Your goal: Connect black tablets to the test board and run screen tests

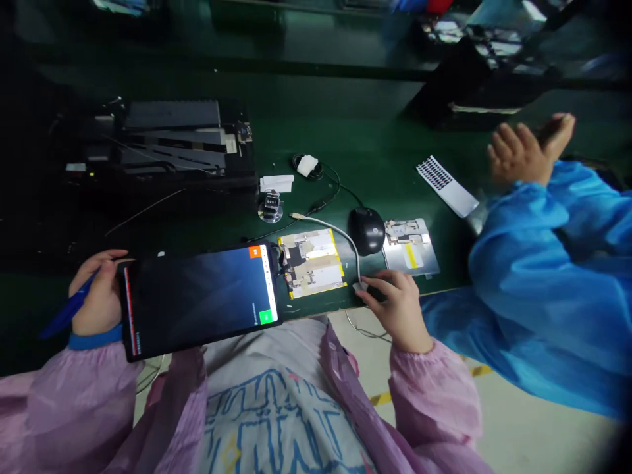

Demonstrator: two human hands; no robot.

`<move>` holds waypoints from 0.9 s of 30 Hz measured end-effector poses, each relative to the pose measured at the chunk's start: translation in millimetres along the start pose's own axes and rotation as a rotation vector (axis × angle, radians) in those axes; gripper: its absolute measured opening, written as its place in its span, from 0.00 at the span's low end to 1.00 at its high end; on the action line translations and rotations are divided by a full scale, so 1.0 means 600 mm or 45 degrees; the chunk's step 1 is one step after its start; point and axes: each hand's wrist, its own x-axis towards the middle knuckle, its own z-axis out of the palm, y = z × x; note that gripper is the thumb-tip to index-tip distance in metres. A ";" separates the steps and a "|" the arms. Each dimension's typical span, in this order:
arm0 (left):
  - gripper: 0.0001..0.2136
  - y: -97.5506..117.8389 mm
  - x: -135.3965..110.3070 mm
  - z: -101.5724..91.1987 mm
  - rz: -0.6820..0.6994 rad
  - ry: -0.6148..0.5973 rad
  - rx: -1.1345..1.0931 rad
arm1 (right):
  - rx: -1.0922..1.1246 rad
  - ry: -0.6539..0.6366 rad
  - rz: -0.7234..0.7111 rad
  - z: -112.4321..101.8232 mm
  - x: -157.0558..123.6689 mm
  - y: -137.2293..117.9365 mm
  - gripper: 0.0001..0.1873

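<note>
Left hand, curled, grips the rigid, probably fragile tablet by its left bezel; right hand pinches the end of the white cable.

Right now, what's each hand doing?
Left hand: closed, holding the tablet and a blue pen.
Right hand: touching the white cable end; grip cannot be told.

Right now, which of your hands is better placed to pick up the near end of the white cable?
Right, I'd judge. The right hand lies with its fingertips by the near end of the white cable. The left hand is occupied: it grips the side of the tablet and holds a blue pen.
</note>
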 end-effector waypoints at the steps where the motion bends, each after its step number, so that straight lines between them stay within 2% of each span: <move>1: 0.13 0.000 -0.001 0.000 -0.013 0.021 -0.045 | 0.014 -0.015 -0.063 0.005 0.009 -0.019 0.16; 5: 0.13 0.003 -0.006 -0.001 -0.031 0.031 -0.022 | -0.023 -0.230 -0.315 0.037 0.039 -0.089 0.29; 8: 0.13 0.008 -0.011 0.000 -0.085 0.019 -0.022 | -0.141 -0.298 -0.308 0.052 0.045 -0.098 0.31; 13: 0.11 0.005 -0.018 0.010 -0.129 -0.023 -0.027 | -0.122 -0.268 -0.217 0.041 0.041 -0.069 0.26; 16: 0.10 -0.005 -0.021 0.022 -0.089 -0.099 -0.004 | 0.069 -0.136 -0.205 0.024 0.039 -0.087 0.23; 19: 0.10 -0.014 -0.024 0.030 -0.062 -0.156 0.004 | 0.273 0.000 -0.360 0.015 0.033 -0.134 0.18; 23: 0.11 -0.022 -0.026 0.030 -0.045 -0.193 -0.014 | 0.307 -0.054 -0.693 0.026 0.020 -0.179 0.07; 25: 0.11 -0.023 -0.026 0.027 -0.048 -0.208 -0.035 | 0.287 -0.063 -0.727 0.034 0.016 -0.181 0.07; 27: 0.11 -0.025 -0.025 0.025 -0.039 -0.212 -0.037 | 0.320 0.003 -0.703 0.035 0.017 -0.174 0.08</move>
